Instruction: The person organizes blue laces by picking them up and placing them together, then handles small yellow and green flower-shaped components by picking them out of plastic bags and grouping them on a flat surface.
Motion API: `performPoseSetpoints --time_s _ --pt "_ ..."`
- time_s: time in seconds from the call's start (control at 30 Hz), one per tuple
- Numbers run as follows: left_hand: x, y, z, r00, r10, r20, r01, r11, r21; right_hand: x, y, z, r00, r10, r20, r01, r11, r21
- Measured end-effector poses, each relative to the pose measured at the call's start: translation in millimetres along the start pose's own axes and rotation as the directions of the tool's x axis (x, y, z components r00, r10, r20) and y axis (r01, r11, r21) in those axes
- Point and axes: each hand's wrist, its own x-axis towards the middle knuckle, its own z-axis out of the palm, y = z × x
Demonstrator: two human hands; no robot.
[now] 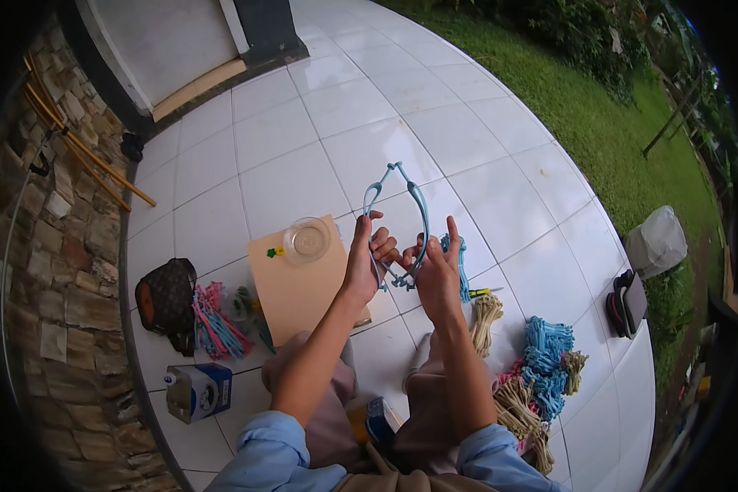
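A light-blue knotted cord loop (424, 215) is stretched upright between my two hands, its knotted top standing above them and more knots at its lower end. My left hand (364, 261) has its fingers curled round the loop's left side. On the right side, my right hand (437, 277) pinches the cord, with one finger pointing up. Just beyond my right hand lies a bundle of blue cords (463, 266) on the tiles, next to a yellow-and-black tool (485, 293) and a bundle of beige cords (486, 324).
A tan board (280, 287) holds a clear round dish (307, 240). At left are a brown bag (166, 303), pink-and-blue cords (219, 324) and a metal can (198, 392). At right lie blue cord bundles (547, 361), a dark wallet-like stack (626, 304) and a white plastic bag (658, 242).
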Motion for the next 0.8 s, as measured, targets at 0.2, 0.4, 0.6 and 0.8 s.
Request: performPoseSetpoints --time_s 0.2,0.4,0.6,0.8 --pt "-5.4 15.2 22.3 0.998 -0.042 -0.046 0.042 0.999 -0.002 1.5 -12.8 12.4 0.99 0.111 0.089 -0.101 0.989 -0.11" --pt "-8.2 23.9 1.9 0.942 -0.333 -0.031 0.233 0.585 0.777 6.3 0.9 -14.4 0.953 -0.282 0.114 0.194 0.278 -0.941" --pt "-17.2 28.4 -15.6 0.99 0.006 -0.14 0.139 0.072 0.988 12.0 -31.1 -32.1 0.966 -0.257 0.011 0.073 0.232 -0.97" --pt "-14.6 23.3 -0.4 0.885 0.338 0.319 -0.206 -0.331 0.921 -1.1 -54.7 -26.1 0.965 -0.207 0.159 0.189 0.132 -0.973"
